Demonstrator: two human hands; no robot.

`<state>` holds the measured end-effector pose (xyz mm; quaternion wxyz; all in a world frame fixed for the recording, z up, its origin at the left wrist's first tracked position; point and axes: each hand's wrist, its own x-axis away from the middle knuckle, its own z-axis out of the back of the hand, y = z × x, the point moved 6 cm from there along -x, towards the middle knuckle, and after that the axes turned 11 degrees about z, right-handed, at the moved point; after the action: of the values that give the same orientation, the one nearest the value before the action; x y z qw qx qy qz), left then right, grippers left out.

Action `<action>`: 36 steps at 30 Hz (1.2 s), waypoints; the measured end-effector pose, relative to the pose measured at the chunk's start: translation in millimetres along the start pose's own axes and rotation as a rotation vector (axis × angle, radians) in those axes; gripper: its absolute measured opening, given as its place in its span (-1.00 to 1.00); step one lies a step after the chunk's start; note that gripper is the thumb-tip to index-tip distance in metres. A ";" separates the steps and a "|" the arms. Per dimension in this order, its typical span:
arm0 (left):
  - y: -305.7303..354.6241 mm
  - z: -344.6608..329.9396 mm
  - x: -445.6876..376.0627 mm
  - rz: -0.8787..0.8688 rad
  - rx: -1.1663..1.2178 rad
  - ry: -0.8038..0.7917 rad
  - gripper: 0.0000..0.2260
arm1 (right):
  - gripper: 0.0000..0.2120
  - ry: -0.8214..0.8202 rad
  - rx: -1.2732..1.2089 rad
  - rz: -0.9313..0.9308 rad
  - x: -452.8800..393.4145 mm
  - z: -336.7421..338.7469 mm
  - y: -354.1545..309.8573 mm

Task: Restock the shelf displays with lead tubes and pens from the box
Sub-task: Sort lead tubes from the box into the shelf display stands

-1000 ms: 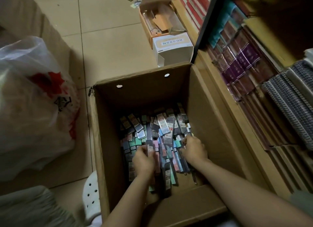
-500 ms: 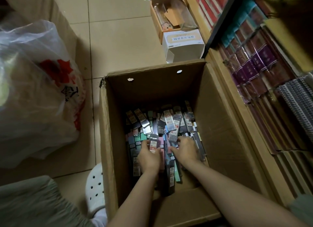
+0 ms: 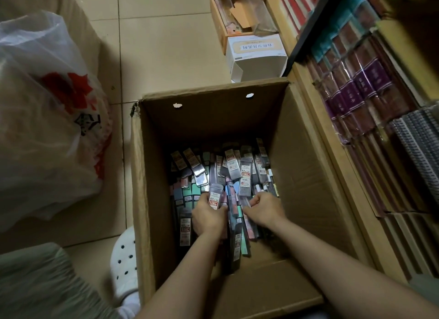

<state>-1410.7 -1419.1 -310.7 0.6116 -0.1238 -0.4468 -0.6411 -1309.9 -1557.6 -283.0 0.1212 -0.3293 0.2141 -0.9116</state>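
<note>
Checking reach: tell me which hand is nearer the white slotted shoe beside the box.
Left. The left hand is inside the box, toward the wall beside the white shoe; the right hand lies farther right.

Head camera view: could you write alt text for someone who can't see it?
Two hands reach into a cardboard box of lead tubes; the left hand grips one tube, the right hand picks among others. A stocked shelf stands right, a plastic bag left.

Flat, labelled lead tubes lie jumbled in my deep cardboard box; one clear tube stands upright among them.
</note>
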 end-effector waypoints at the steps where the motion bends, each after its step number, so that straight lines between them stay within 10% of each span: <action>1: -0.4 -1.1 0.5 -0.005 -0.002 -0.006 -0.72 | -0.70 -0.052 -0.016 -0.008 1.4 2.2 2.0; 10: 14.5 17.2 17.6 -0.064 0.046 -0.075 -0.78 | -0.68 -0.362 -0.322 -0.074 40.7 19.1 -4.3; 16: 88.0 50.6 69.4 -0.291 0.196 -0.468 -0.75 | -0.54 0.035 -0.586 -0.014 58.0 80.8 -36.3; 22: 194.4 102.7 157.0 -0.652 0.079 -0.682 -0.74 | -0.84 0.280 -0.956 0.108 100.2 162.2 -75.4; 31: 255.4 135.9 267.4 -0.973 0.053 -0.845 -0.68 | -0.91 0.577 -0.869 0.418 197.0 269.9 -104.3; 36: 273.6 123.3 311.9 -0.989 0.119 -1.014 -0.64 | -0.50 0.801 -0.535 0.463 240.2 320.4 -94.0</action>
<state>-1282.7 -1499.5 94.8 -0.0287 -0.1560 -0.7143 -0.6816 -1289.4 -1661.4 114.5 0.1399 0.0810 0.5355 -0.8289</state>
